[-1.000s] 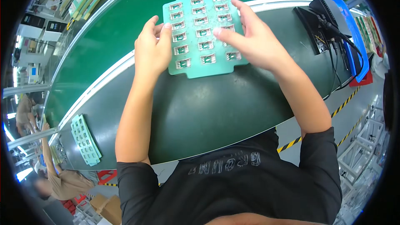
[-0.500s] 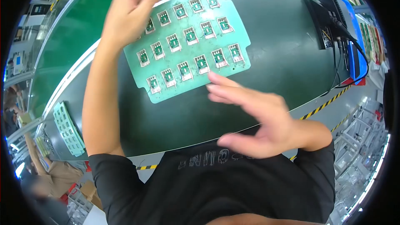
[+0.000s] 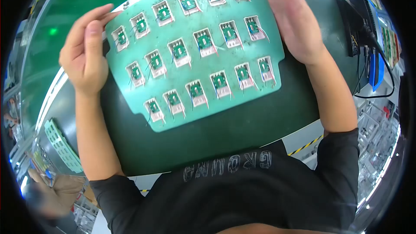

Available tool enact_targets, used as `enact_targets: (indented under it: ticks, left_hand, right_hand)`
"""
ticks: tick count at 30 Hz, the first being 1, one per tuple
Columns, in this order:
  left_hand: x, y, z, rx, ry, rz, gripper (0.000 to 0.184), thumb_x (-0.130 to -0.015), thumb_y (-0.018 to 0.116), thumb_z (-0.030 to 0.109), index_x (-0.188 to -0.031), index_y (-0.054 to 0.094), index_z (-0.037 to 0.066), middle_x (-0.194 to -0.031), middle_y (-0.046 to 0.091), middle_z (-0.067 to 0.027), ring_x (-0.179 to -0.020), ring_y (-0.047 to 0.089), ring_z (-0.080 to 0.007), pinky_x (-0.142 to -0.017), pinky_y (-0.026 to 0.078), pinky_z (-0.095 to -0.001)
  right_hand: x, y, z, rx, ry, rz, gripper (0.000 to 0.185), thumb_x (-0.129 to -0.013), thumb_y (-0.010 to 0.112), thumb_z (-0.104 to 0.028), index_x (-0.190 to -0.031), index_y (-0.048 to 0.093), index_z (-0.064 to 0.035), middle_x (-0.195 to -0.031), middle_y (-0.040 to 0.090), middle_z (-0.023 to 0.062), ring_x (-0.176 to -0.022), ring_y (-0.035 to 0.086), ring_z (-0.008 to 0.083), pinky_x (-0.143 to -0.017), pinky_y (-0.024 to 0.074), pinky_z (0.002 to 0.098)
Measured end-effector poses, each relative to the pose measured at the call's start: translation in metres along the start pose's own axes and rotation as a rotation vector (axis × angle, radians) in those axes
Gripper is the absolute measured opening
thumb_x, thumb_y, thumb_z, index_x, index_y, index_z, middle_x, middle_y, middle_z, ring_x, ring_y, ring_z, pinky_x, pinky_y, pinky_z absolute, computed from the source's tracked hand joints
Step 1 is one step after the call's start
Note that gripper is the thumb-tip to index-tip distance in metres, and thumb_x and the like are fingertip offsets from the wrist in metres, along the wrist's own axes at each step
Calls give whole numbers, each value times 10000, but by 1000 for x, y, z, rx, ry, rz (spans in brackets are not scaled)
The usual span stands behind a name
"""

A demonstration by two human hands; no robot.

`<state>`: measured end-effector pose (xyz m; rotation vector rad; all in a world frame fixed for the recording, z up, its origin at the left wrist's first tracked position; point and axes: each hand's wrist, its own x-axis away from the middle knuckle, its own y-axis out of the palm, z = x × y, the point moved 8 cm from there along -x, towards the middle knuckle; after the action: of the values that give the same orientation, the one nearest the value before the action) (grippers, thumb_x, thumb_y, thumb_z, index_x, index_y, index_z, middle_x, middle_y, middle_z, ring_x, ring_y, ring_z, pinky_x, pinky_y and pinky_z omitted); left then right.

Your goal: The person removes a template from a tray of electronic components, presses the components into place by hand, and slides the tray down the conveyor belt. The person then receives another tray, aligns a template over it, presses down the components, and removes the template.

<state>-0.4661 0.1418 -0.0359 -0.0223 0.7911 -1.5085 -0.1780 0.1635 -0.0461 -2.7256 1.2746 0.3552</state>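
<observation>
A light green tray (image 3: 167,80) carries rows of small green circuit boards (image 3: 179,50) in pale pockets, with thin wires sticking out. It looks raised above the dark table and slightly tilted. At its left edge my left hand (image 3: 86,54) grips the upper corner, fingers curled at the edge and thumb upright. My right hand (image 3: 299,21) holds the upper right edge; its fingertips are partly hidden at the top of the view.
A dark green work surface (image 3: 208,134) lies beneath. Another slotted green tray (image 3: 63,145) stands at far left. A black device (image 3: 349,26) with cables and a blue bin (image 3: 378,65) are at right. A person (image 3: 56,195) sits at lower left.
My right hand has moved up from the near side to the tray's right edge. My left hand has shifted left and down onto the left edge. The tray appears larger and closer.
</observation>
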Motion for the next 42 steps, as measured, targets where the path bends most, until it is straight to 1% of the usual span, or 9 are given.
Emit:
enact_targets:
  ticks: [7, 15, 16, 18, 22, 26, 29, 41, 42]
  left_hand:
    - [11, 2, -5, -33, -126, -66, 382, -1077, 399, 130, -1253, 600, -144, -1098, 714, -245, -1053, 660, -240, -1017, 453, -357]
    - [12, -6, -14, -50, -100, -67, 448, -1083, 410, 199, -1252, 586, -177, -1142, 688, -286, -1067, 658, -289, -997, 459, -389]
    - [9, 0, -5, -66, -53, -22, 418, -1069, 404, 178, -1195, 636, -147, -1039, 726, -257, -955, 679, -242, -875, 475, -329]
    - [10, -1, -6, -60, -68, -18, 424, -1069, 406, 187, -1190, 636, -148, -1041, 724, -259, -956, 680, -252, -870, 473, -332]
    - [12, -1, -4, -43, -73, -28, 427, -1067, 411, 197, -1180, 635, -149, -1039, 721, -261, -951, 679, -264, -853, 468, -337]
    - [15, -6, -9, -48, -114, -111, 475, -1088, 432, 255, -1196, 617, -169, -1132, 674, -265, -1021, 660, -298, -943, 471, -398]
    - [11, 1, -2, -36, -64, -73, 419, -1060, 424, 204, -1162, 630, -146, -1017, 715, -268, -914, 671, -260, -818, 465, -338]
    - [9, 5, 3, -37, -28, -108, 387, -1060, 416, 169, -1151, 637, -136, -989, 716, -248, -879, 657, -238, -808, 475, -325]
    - [13, 0, -3, 25, -107, -144, 378, -1063, 445, 158, -1185, 621, -153, -1107, 684, -270, -1012, 668, -300, -957, 474, -384]
  right_hand:
    - [7, 5, 4, 268, -179, -57, 1035, -988, 393, -714, -1575, 154, 104, -1496, 385, 223, -1376, 393, 278, -1169, 268, 419]
    - [11, 0, -13, 590, -207, 65, 1011, -993, 341, -724, -1516, 280, 139, -1417, 476, 241, -1352, 449, 280, -1159, 311, 419]
    - [14, -4, -12, 601, -228, 70, 1002, -997, 338, -718, -1511, 287, 140, -1411, 483, 240, -1348, 453, 279, -1157, 314, 419]
    - [21, -13, -10, 622, -270, 83, 984, -1005, 333, -706, -1502, 301, 143, -1400, 495, 239, -1341, 462, 277, -1154, 321, 419]
    - [28, -17, 2, 280, -133, 212, 720, -1067, 427, -467, -1456, 371, 135, -1363, 529, 233, -1241, 542, 262, -1093, 402, 401]
    - [22, -29, 1, 603, -244, 71, 494, -1045, 501, -217, -1385, 459, 139, -1319, 552, 226, -1187, 576, 260, -1035, 446, 371]
    - [19, -23, -7, 711, -204, 103, 428, -977, 549, -117, -1320, 531, 137, -1286, 571, 249, -1165, 593, 290, -1014, 457, 373]
    - [13, -21, -9, 791, -192, 73, 392, -923, 570, -40, -1284, 576, 113, -1292, 598, 232, -1187, 586, 292, -1036, 431, 370]
    - [15, -22, -13, 805, -73, 49, 416, -939, 552, -56, -1320, 556, 111, -1361, 572, 236, -1279, 539, 310, -1099, 382, 395]
